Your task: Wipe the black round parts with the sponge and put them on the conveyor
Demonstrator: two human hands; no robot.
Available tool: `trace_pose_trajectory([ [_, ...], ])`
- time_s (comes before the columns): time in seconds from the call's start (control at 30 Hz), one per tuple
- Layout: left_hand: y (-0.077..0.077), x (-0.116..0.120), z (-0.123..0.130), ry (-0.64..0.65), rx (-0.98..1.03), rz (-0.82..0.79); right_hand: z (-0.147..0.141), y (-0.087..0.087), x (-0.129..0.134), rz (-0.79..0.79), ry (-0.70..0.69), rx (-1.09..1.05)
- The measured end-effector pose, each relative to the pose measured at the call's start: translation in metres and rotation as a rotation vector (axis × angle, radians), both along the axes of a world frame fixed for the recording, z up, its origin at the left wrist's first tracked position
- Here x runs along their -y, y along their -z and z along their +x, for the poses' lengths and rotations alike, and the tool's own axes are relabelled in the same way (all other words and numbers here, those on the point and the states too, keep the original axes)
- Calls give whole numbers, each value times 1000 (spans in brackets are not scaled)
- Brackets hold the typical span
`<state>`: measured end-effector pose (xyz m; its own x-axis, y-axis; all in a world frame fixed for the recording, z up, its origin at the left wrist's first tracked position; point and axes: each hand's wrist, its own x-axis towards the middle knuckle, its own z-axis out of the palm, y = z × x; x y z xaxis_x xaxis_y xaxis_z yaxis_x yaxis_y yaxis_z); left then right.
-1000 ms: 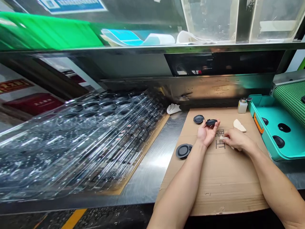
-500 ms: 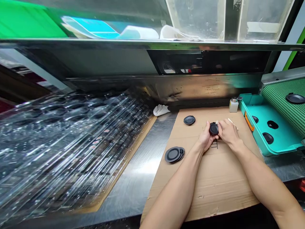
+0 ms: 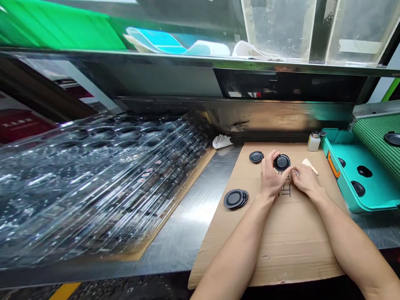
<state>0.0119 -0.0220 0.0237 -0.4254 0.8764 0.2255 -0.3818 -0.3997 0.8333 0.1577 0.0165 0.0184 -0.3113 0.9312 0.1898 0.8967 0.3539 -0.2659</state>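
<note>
**As 2 hands meet on 1 black disc [image 3: 281, 163], the work sits at its rim**

While we look down on the cardboard sheet [image 3: 281, 258], the black disc lies near the sheet's far edge, its dished face turned up towards us. Being round, it has no long axis to speak of, and we cannot tell exactly how far it tilts.

Our left hand [image 3: 271, 179] stands half curled at the disc's 7 o'clock, its fingers [image 3: 271, 160] reaching up beside the rim; we cannot tell whether they bear the disc's weight. Our right hand [image 3: 308, 181] sits at 4 o'clock, half closed, its fingertips [image 3: 299, 170] pinching a white scrap [image 3: 295, 173] against the lower rim.

We judge the step in hand to be working along this disc's edge, and the next move calls for a steady hold with the pinch kept on the rim.

Around it lie a 2nd disc [image 3: 256, 156] at 9 o'clock, a small stack of discs [image 3: 236, 199] at 7 o'clock, and a pale pad [image 3: 310, 166] at 3 o'clock. A small bottle [image 3: 313, 142] stands at 2 o'clock, and a teal tray [image 3: 359, 204] lies further off at 3 o'clock.
</note>
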Motion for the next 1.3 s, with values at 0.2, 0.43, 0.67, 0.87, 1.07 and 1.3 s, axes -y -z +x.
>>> trace_pose_trajectory([
  [0.2,1,-1,1,32,126,-50,1,1,-2,-26,1,2],
  [0.43,7,-5,-2,-3,-35,43,0,1,-2,-34,4,-12],
  [0.67,20,-15,-11,-19,-394,-176,0,1,-1,-23,5,9],
  [0.87,35,-25,-23,-182,-469,-215,0,3,-1,-20,8,-4],
  [1.07,26,-4,-28,90,-1246,-351,2,6,-3,-27,11,-5],
  [1.3,6,-23,-51,-127,-1478,-470,0,12,-6,-27,1,-31],
])
